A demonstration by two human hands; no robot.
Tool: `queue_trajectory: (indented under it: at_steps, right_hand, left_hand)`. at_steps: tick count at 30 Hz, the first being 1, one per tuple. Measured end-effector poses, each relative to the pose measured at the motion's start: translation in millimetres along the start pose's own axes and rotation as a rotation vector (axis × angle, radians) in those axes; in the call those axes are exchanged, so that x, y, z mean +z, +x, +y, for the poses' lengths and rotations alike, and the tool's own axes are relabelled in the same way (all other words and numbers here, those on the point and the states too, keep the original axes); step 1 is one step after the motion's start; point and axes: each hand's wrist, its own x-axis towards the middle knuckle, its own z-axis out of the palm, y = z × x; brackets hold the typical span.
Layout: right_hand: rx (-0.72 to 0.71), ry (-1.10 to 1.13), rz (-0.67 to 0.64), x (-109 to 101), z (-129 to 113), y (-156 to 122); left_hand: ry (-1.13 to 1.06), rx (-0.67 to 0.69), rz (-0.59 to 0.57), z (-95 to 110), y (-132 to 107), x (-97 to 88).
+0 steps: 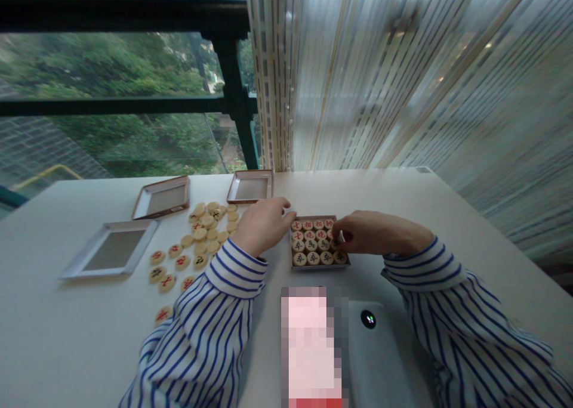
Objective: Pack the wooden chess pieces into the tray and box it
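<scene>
Found box (pixel 320 268) at frame centre packed in rows, loose pieces (pixel 200 234) outstanding centre-left. Noted left hand (pixel 264 224) unclenched; cannot tell grip of right hand (pixel 378 232).

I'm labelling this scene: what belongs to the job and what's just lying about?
Job:
- open brownish box at the right hand
- round cream pieces, boxed and loose
- probably one white rectangular tray, two brown-edged ones

Lying about, seemingly:
- white rounded device with black display
- pink blurred item
</scene>
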Motion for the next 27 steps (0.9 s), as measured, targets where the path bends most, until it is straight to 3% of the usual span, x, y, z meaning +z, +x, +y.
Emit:
queue_trajectory:
  at_steps: [27]
  right_hand:
    - [0.017,-0.007,0.076,-10,-10,-7]
  left_hand:
    - [0.000,-0.027,-0.008,0,-1,-4.0]
